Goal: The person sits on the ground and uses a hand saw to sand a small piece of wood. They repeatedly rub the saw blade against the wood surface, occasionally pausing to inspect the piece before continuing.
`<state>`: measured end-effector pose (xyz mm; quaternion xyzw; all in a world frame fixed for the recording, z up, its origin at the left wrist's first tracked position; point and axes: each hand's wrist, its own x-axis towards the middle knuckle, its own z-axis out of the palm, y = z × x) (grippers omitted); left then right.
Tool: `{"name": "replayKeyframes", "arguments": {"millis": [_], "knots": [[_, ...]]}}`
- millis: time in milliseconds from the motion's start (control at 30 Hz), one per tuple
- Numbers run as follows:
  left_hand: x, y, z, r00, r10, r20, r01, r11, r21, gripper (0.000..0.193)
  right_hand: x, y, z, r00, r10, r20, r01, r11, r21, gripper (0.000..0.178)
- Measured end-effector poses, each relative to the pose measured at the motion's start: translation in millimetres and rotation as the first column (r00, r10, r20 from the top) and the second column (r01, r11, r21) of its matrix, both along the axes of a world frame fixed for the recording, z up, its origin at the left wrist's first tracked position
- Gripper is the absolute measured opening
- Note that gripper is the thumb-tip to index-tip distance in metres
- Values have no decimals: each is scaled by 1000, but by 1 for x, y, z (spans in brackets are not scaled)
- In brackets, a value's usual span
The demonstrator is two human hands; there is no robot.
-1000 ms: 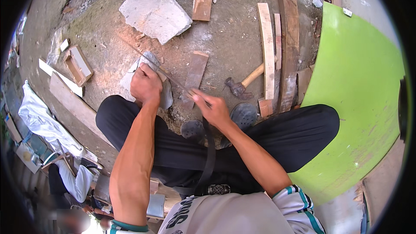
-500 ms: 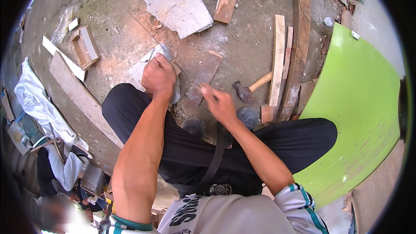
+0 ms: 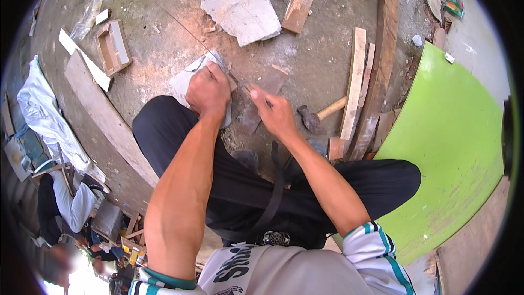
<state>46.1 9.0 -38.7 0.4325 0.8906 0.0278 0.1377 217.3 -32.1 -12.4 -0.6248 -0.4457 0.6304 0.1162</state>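
My left hand (image 3: 207, 90) grips the edge of a grey flat piece (image 3: 183, 79) that lies on the ground in front of my knee. A thin straight wire (image 3: 180, 24) runs from that hand up and to the left. My right hand (image 3: 273, 112) pinches a small thin stick (image 3: 251, 90), with its tip over a flat brown wooden piece (image 3: 262, 95) next to the grey piece. The two hands are a hand's width apart. What lies under my left palm is hidden.
A hammer (image 3: 316, 116) lies right of my right hand beside several wooden slats (image 3: 355, 87). A green board (image 3: 453, 142) is at the right and a large grey slab (image 3: 237, 5) ahead. A wooden box (image 3: 112, 49) and long plank (image 3: 109, 120) lie at the left. Another person (image 3: 71, 202) sits at the lower left.
My right hand has moved forward from beside my knee onto the brown wooden piece. My left hand stays on the grey piece. The view has tilted, so the ground has shifted down in the frame.
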Motion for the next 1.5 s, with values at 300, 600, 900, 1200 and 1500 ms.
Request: {"name": "replayKeyframes", "arguments": {"millis": [300, 600, 900, 1200, 1500], "knots": [[-6, -3, -2, 998, -10, 55, 8, 1000, 30, 43, -7, -6, -7, 998, -61, -3, 61, 998, 32, 46], [-5, 0, 0, 999, 7, 41, -7, 1000, 1, 44, 48, -72, 1, 993, -106, 45, 108, 993, -38, 45], [-4, 2, 11, 996, 33, 79, -28, 997, -65, 45, 81, -2, 104, 991, 33, 132, -69, 957, 280, 51], [8, -6, 19, 982, -83, 167, 88, 996, -25, 47, 109, 21, 184, 946, 150, 286, -261, 877, 404, 49], [-22, -24, 2, 687, -723, -76, 725, 689, -8, 56, 135, 29, 243, 943, 73, 325, -234, 841, 488, 56]]}}
